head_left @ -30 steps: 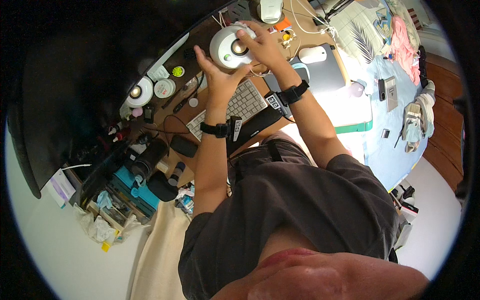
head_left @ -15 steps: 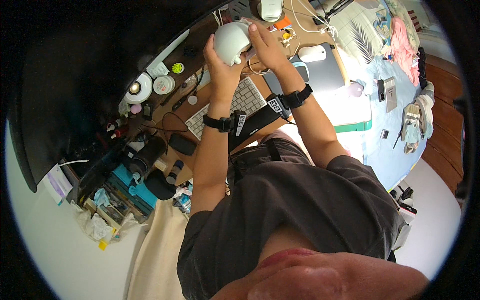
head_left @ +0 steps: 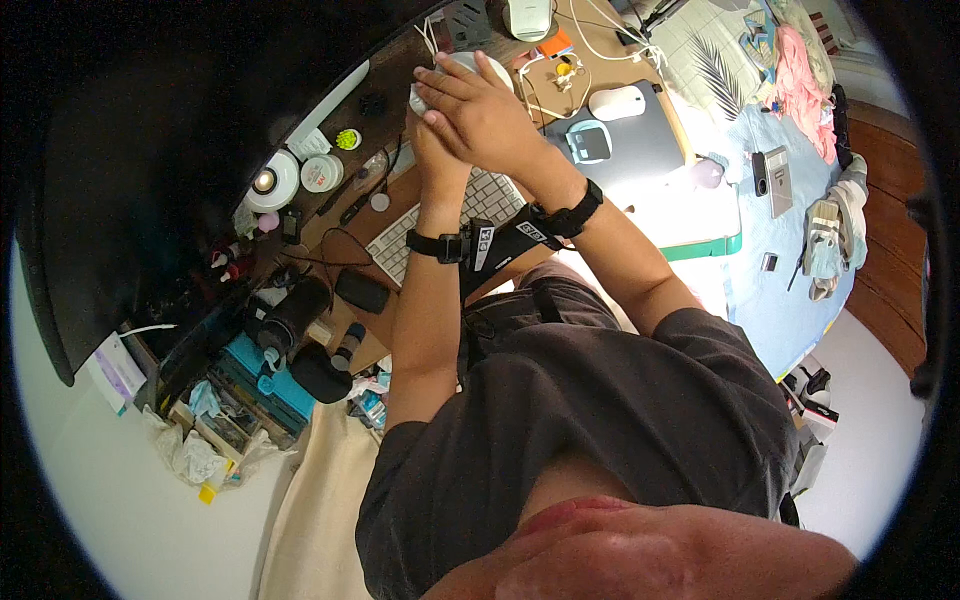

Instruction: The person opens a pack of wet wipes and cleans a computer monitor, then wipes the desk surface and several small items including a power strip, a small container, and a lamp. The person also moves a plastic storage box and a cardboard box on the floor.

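Note:
A smooth white rounded device [head_left: 489, 66] is at the top centre, over the desk, mostly covered by my hands. My left hand [head_left: 434, 158] grips it from below and the left, its fingers largely hidden. Across its top lies my right hand [head_left: 490, 120], fingers stretched and slightly apart, overlapping the left hand. A bit of white shows beside the right fingertips; whether it is part of the device or a cloth, I cannot tell. Both wrists wear black straps with small tags. Below the hands is a white keyboard [head_left: 400, 240].
A white mouse [head_left: 617, 102] and a teal-edged gadget [head_left: 589, 142] rest on a dark grey mat to the right. At left are a lit white round lamp [head_left: 271, 182], a white round tub [head_left: 322, 173] and a black case [head_left: 362, 289]. Cables cross the desk at the back.
My right hand has moved left from the device's right side to lie over its top, palm down. The device is now largely covered, and the left hand holds about the same place.

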